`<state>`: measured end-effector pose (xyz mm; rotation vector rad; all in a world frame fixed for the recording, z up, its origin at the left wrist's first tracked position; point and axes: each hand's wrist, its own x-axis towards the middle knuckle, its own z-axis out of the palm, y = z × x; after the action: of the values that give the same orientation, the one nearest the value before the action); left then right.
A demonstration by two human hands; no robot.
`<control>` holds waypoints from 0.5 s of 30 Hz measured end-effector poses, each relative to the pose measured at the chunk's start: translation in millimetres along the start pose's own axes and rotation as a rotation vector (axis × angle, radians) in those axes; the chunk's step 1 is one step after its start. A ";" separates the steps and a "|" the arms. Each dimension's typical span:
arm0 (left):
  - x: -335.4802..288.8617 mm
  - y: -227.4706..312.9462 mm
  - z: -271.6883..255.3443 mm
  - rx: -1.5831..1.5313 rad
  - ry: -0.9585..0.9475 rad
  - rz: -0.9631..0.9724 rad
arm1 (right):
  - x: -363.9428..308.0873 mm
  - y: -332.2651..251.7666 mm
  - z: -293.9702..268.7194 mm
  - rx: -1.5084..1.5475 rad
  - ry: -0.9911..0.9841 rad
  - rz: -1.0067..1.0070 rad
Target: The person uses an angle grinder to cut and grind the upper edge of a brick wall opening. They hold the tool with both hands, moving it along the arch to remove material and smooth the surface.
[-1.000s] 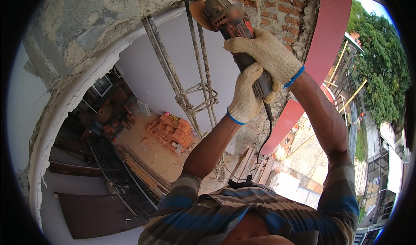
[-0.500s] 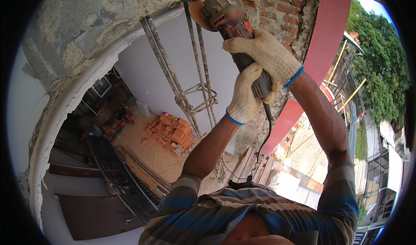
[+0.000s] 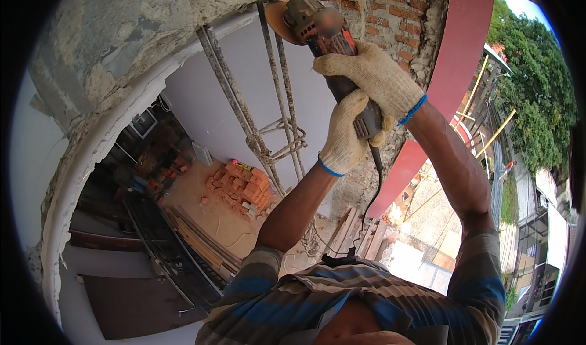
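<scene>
Both my hands wear cream knitted gloves with blue cuffs and are wrapped round an angle grinder point(image 3: 342, 87). My left hand point(image 3: 345, 134) grips the lower, rear part of its dark body. Higher up, my right hand point(image 3: 381, 79) holds the body just behind the red and black section. The grinder's round disc point(image 3: 282, 22) is by the rebar and the rough lower edge of the concrete point(image 3: 152, 27); I cannot tell whether it touches. A black power cord point(image 3: 379, 180) runs down from the rear end.
Rebar with stirrups point(image 3: 259, 143) hangs beside the grinder. Exposed brickwork point(image 3: 390, 15) and a red-painted edge point(image 3: 464, 46) stand to the right. Far below lie stacked bricks point(image 3: 241, 186) and long boards point(image 3: 198, 238). Trees point(image 3: 531, 82) and buildings show outside at right.
</scene>
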<state>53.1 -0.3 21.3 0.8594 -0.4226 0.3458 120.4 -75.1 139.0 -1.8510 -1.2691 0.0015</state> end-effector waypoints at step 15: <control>-3.6 3.8 0.2 -0.031 0.020 -0.017 | -2.6 -5.3 4.7 0.020 0.017 0.013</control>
<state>48.3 1.4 22.2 0.8289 -0.4011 0.3307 113.0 -73.5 138.3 -1.8387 -1.2416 0.0055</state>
